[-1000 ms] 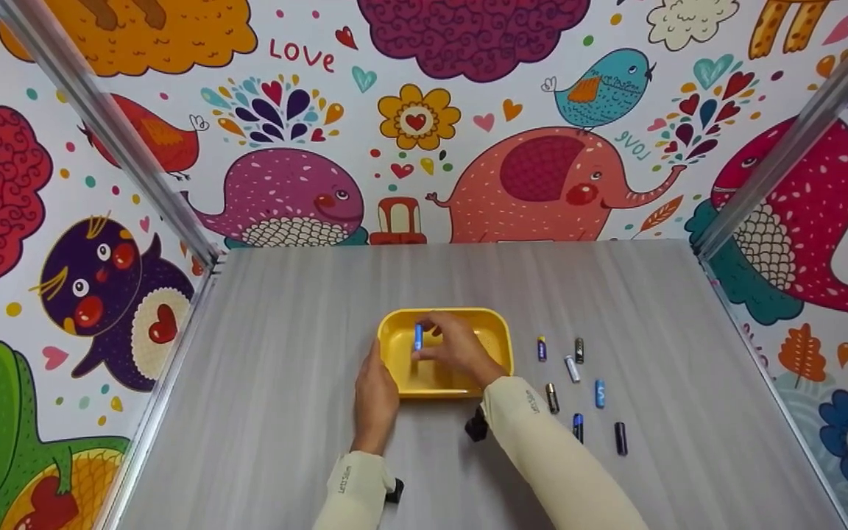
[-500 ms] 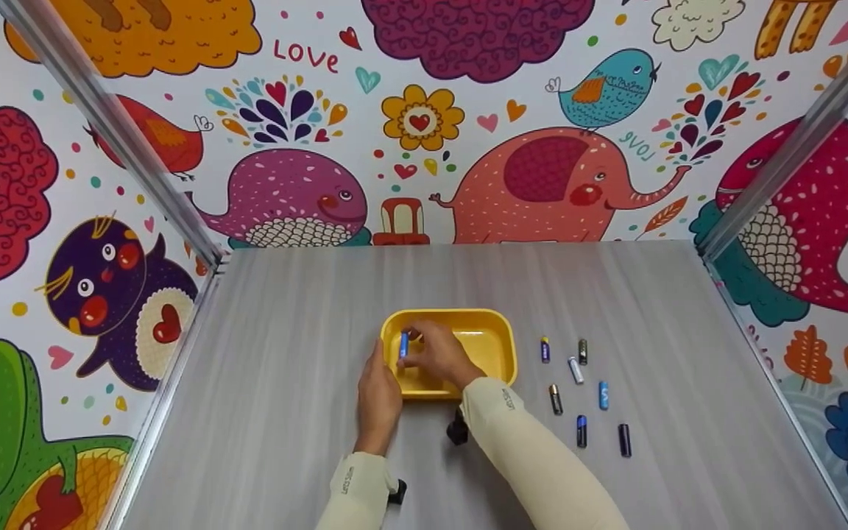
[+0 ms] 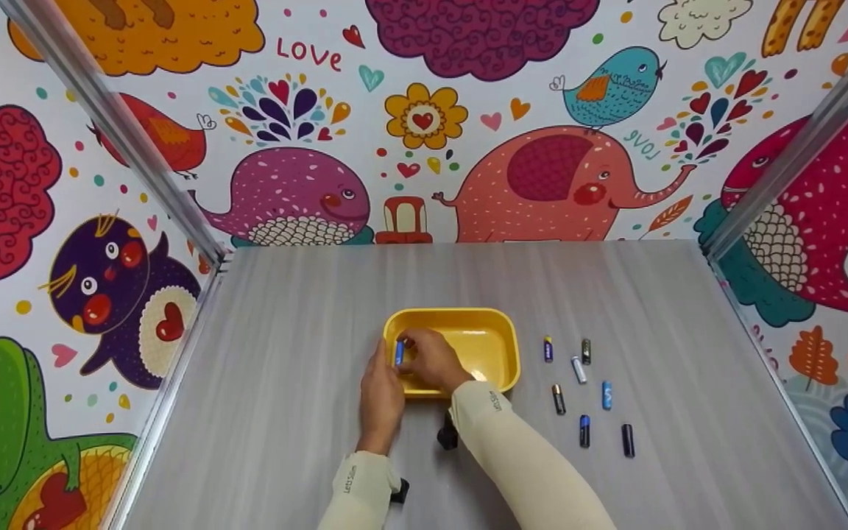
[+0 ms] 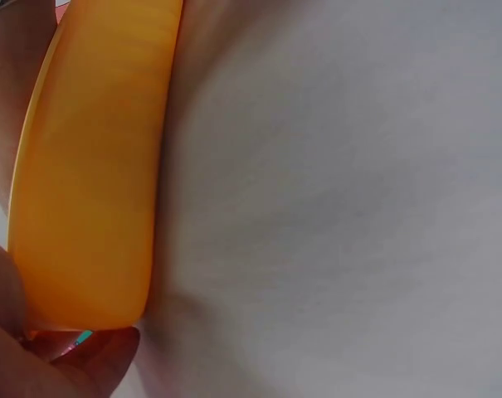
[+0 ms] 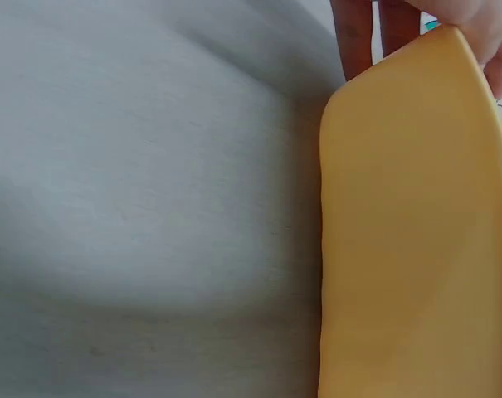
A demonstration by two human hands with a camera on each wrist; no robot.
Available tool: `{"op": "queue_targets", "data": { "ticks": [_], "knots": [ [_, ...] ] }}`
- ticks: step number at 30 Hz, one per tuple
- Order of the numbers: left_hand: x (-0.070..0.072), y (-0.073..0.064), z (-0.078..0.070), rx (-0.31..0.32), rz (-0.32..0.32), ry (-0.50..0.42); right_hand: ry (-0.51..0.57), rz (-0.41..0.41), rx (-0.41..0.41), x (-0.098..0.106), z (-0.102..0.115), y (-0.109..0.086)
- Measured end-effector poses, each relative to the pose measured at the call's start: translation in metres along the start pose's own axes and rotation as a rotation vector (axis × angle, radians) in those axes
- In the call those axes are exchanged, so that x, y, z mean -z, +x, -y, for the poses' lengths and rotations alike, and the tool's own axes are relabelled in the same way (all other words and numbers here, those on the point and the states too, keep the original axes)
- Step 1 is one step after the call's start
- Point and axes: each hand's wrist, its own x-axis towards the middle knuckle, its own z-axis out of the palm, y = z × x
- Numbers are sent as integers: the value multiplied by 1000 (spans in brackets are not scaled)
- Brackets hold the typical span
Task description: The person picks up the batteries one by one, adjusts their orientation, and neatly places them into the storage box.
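Observation:
A yellow plastic container (image 3: pixel 479 315) with rounded corners sits on the table. My left hand (image 3: pixel 382 408) rests against its left side, fingers lying along the outer wall; the container's wall (image 4: pixel 93 182) fills the left part of the left wrist view. Inside the container, near the left end, my right hand (image 3: pixel 431 361) pinches a blue battery (image 3: pixel 400 352) between thumb and fingers, holding it roughly upright. The battery's lower end is hard to make out. In the right wrist view the container's outer wall (image 5: pixel 408 224) hides the battery.
Several loose batteries lie to the container's right, among them a light blue one (image 3: pixel 606 395), a white one (image 3: pixel 578 369) and a dark one (image 3: pixel 628 440). A wall with printed animals (image 3: pixel 542 184) stands behind the grey table (image 3: pixel 284 331), and metal posts rise at its back corners.
My right hand has moved left and slightly down inside the container with the blue battery in its fingers. The left hand keeps its place at the container's left side.

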Motion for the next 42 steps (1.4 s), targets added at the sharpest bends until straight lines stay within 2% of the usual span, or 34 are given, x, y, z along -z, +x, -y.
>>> {"op": "queue_targets", "data": {
  "ticks": [3,7,10,15,22,30,38,42],
  "knots": [
    [-1,0,1,-23,-23,9,-38,-10,31,-2,-3,1],
    [-2,0,1,-74,-51,27,-148,-20,95,-5,-6,2],
    [-2,0,1,-72,-44,31,-195,-19,106,-6,-6,3],
    [-2,0,1,-48,-31,30,-201,-11,84,-7,-6,2],
    [-3,-1,2,-95,-72,30,-223,-22,85,-9,-5,1],
    [-2,-1,0,-81,-50,20,-258,-35,93,-9,-5,1],
    [-4,-1,3,-164,-110,24,-282,-83,146,-9,-6,1],
    [-3,-1,2,-153,-112,25,-263,-52,119,-8,-4,1]
  ]
}}
